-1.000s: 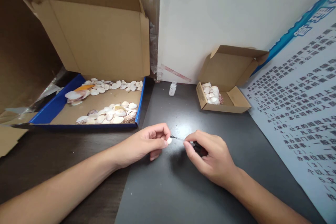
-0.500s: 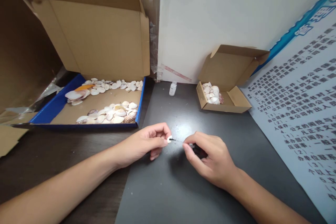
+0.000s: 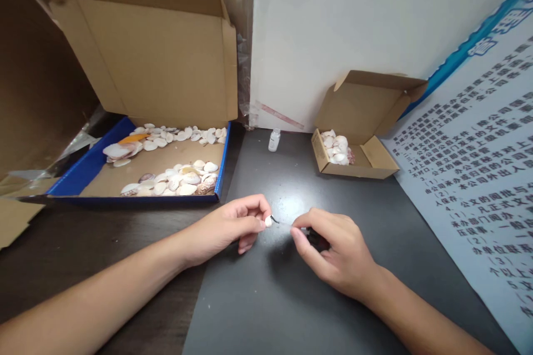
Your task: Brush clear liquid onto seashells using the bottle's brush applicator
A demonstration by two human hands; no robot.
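Pinched between the thumb and fingers of my left hand (image 3: 239, 227) is a small white seashell (image 3: 268, 222). My right hand (image 3: 335, 249) is closed around a thin brush (image 3: 275, 221), with its pale shaft pointing left. The dark handle end sits mostly hidden inside my right palm. At the shell's upper right edge, the brush's black tip looks bent and appears to touch it. Behind both hands a small white-labelled bottle (image 3: 273, 140) stands upright with no cap on.
To the left, an open blue-sided box (image 3: 225, 163) holds many seashells (image 3: 189, 177) and an orange piece (image 3: 133, 138). A smaller cardboard box (image 3: 358, 171) with white shells (image 3: 335, 147) stands at the back right. A printed sheet (image 3: 474, 194) runs along the right side.
The brush tip has shifted from across the shell's face to its upper right edge and now bends. More of the shell's white face shows. Both hands stay nearly in place.
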